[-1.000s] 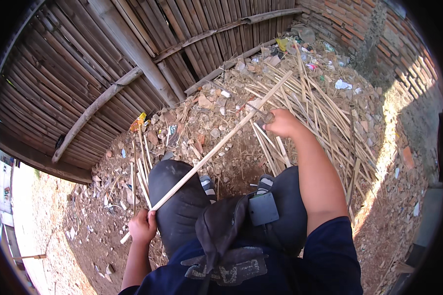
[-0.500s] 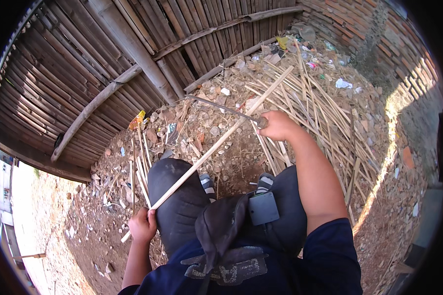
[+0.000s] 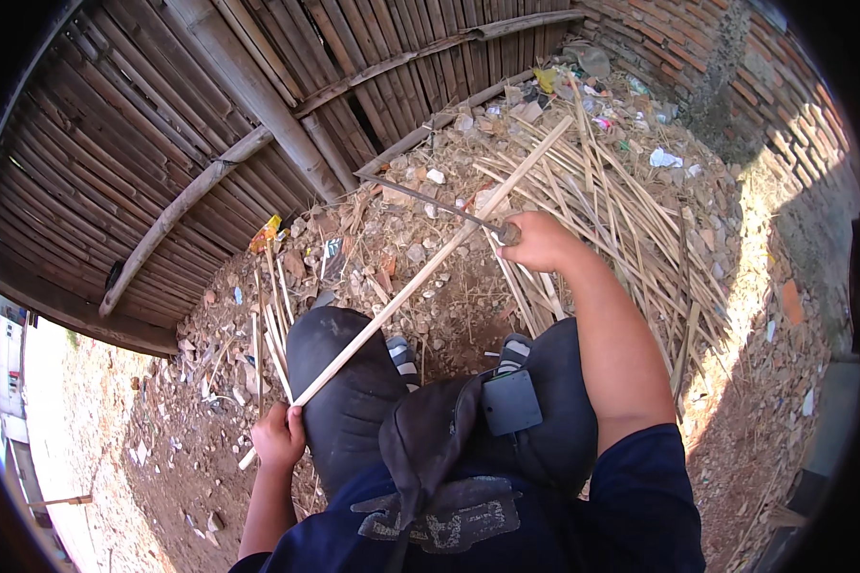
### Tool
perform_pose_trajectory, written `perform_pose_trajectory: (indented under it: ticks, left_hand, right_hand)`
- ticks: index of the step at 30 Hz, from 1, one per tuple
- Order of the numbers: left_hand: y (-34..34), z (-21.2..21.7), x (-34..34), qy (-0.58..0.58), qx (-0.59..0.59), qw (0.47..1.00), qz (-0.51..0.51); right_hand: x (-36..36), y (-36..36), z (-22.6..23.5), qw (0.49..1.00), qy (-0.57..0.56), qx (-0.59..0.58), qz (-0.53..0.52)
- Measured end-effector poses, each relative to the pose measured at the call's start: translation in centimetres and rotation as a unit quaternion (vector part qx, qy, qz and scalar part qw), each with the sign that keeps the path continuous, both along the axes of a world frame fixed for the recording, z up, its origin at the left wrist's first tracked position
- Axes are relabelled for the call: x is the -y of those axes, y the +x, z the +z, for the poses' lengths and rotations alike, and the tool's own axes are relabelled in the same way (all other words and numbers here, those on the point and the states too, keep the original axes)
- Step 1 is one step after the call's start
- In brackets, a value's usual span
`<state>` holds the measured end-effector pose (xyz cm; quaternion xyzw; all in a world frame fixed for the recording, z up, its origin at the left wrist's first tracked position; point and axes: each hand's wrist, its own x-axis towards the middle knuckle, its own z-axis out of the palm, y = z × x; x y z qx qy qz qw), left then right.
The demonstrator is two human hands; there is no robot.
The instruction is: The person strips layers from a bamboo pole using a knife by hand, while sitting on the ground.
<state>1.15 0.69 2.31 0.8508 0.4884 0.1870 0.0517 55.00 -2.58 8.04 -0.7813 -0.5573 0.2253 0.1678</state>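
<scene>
My left hand (image 3: pixel 278 436) is closed around the near end of a long pale bamboo strip (image 3: pixel 411 291), beside my left knee. The strip slants up to the right over my left thigh, its far end above the ground ahead. In my right hand (image 3: pixel 542 243), the fingers are wrapped round the short handle (image 3: pixel 509 234) of a long, thin-bladed knife. Its dark blade (image 3: pixel 420 197) points away to the left and crosses the strip close to the handle. From this angle I cannot tell whether the edge bites into the wood.
A heap of split bamboo strips (image 3: pixel 631 239) lies to the right, with a few more (image 3: pixel 275 325) left of my left knee. Rubble and litter cover the ground. A bamboo wall (image 3: pixel 143 162) stands ahead left, a brick wall (image 3: pixel 678 48) at far right.
The strip's far end and the knife's blade tip sit very slightly farther away. Both hands keep the same grips in nearly the same places.
</scene>
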Motion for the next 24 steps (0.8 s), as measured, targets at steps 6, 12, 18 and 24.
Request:
perform_pose_trajectory:
  ticks: [6, 12, 18, 24]
  left_hand:
    - [0.0, 0.0, 0.1, -0.011, 0.006, 1.000, 0.012]
    - [-0.3, -0.6, -0.2, 0.006, -0.007, 1.000, 0.009]
    - [-0.2, -0.4, -0.1, -0.001, -0.005, 1.000, 0.010]
    - [0.5, -0.1, -0.1, 0.027, -0.002, 1.000, 0.006]
  right_hand:
    - [-0.1, -0.2, 0.8, 1.000, -0.030, 0.001, 0.007]
    - [0.1, -0.3, 0.5, 1.000, -0.007, 0.000, -0.012]
    - [0.3, -0.5, 1.2, 1.000, -0.012, -0.005, -0.014]
    - [-0.2, 1.2, -0.5, 0.999, -0.030, -0.018, -0.031]
